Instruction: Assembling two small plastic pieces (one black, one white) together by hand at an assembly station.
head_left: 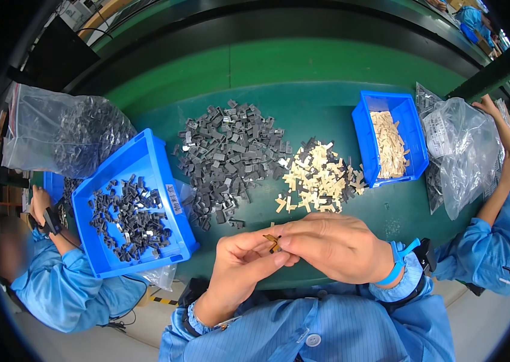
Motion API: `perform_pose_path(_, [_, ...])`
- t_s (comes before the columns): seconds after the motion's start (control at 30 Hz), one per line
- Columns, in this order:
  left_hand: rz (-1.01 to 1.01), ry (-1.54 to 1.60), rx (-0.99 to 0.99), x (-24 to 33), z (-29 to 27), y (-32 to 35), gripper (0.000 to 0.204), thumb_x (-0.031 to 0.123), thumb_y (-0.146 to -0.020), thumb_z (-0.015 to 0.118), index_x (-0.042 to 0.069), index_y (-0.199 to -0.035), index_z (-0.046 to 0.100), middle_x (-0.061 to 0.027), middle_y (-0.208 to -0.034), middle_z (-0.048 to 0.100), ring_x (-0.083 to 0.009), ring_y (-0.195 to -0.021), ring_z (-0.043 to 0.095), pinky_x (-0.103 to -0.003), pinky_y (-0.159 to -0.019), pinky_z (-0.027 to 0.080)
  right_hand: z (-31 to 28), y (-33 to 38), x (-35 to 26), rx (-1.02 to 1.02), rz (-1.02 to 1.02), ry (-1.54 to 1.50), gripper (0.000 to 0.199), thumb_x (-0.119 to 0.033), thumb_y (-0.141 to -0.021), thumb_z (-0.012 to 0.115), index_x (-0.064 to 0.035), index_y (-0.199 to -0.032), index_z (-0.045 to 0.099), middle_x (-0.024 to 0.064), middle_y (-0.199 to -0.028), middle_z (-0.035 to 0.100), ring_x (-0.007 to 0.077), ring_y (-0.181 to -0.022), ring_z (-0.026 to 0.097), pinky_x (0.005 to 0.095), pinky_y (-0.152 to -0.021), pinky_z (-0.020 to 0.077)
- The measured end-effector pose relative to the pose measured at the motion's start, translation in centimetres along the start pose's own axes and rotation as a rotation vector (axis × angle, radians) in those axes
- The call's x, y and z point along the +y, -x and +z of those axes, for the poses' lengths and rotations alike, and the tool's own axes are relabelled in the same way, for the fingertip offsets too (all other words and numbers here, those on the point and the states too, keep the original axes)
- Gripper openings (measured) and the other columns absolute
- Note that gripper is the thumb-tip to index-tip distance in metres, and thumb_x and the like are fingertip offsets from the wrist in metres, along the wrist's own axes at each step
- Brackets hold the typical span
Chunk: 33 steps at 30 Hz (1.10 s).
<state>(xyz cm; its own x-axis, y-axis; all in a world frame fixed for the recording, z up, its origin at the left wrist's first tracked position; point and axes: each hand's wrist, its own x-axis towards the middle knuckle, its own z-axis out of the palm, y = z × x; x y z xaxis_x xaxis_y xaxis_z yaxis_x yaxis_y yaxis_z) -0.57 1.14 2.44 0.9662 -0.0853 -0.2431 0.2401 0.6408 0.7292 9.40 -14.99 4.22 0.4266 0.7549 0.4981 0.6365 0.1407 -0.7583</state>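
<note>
My left hand (243, 260) and my right hand (339, 244) meet close to my body at the table's near edge. Between their fingertips is a small gold-brown and black piece (273, 244), pinched from both sides; its exact shape is partly covered by fingers. Just beyond my hands lies a loose heap of cream-coloured small parts (314, 175), with some dark pieces mixed in. Left of that spreads a larger pile of small black clip-like parts (231, 154).
A blue tray (192, 238) of black parts stands left, beside a clear bag (56, 130) of dark pieces. At right are a blue bin (366, 130) holding beige strips and plastic bags (466, 151). Co-workers in blue sit on both sides.
</note>
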Motion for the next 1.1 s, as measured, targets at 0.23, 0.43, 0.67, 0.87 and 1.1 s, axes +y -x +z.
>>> perform_pose_path(0.23, [0.245,-0.133,0.193,-0.8,1.3,0.0,0.027,-0.005,-0.082,0.057,-0.005,-0.109,0.057,-0.0168,-0.096,0.063,-0.0209,-0.085,0.063,-0.03,-0.077,0.052,1.5,0.5,-0.1,0.245,0.045,-0.004,0.026,0.002,-0.072,0.063,0.0022,-0.098,0.058,0.0182,-0.106,0.057,0.0251,-0.083,0.062,0.0313,-0.072,0.052])
perform_pose_path(0.43, [0.339,-0.244,0.253,-0.9,1.7,-0.1,0.024,-0.008,-0.079,0.059,-0.005,-0.103,0.061,-0.019,-0.096,0.063,-0.0222,-0.082,0.064,-0.029,-0.074,0.054,3.6,1.7,0.5,0.523,0.302,-0.611,0.014,0.007,-0.078,0.06,0.0047,-0.09,0.054,0.0191,-0.116,0.047,0.0224,-0.087,0.061,0.0323,-0.079,0.0502])
perform_pose_path(0.67, [0.353,-0.195,0.28,-1.2,1.5,-0.2,0.023,-0.009,-0.078,0.06,-0.005,-0.1,0.062,-0.0185,-0.097,0.062,-0.0208,-0.079,0.065,-0.026,-0.07,0.054,3.9,1.5,0.2,0.549,0.434,-0.894,0.006,0.008,-0.082,0.053,0.006,-0.088,0.053,0.016,-0.108,0.05,0.0171,-0.079,0.06,0.0287,-0.071,0.0519])
perform_pose_path(0.87, [0.346,-0.265,0.284,-1.2,1.6,-0.2,0.024,-0.009,-0.077,0.062,-0.004,-0.1,0.062,-0.0166,-0.096,0.063,-0.0189,-0.079,0.065,-0.024,-0.069,0.053,3.7,1.5,0.1,0.533,0.444,-0.787,0.007,0.009,-0.08,0.055,0.0057,-0.085,0.054,0.0157,-0.104,0.053,0.0168,-0.078,0.06,0.0285,-0.071,0.0524])
perform_pose_path(1.1, [0.366,-0.327,0.271,-1.2,1.6,0.0,0.024,-0.009,-0.076,0.062,-0.004,-0.1,0.062,-0.0163,-0.096,0.063,-0.0184,-0.081,0.064,-0.024,-0.069,0.053,3.8,1.5,0.0,0.531,0.482,-0.757,0.008,0.01,-0.077,0.059,0.0049,-0.084,0.056,0.0148,-0.104,0.053,0.0159,-0.085,0.058,0.0278,-0.072,0.0522])
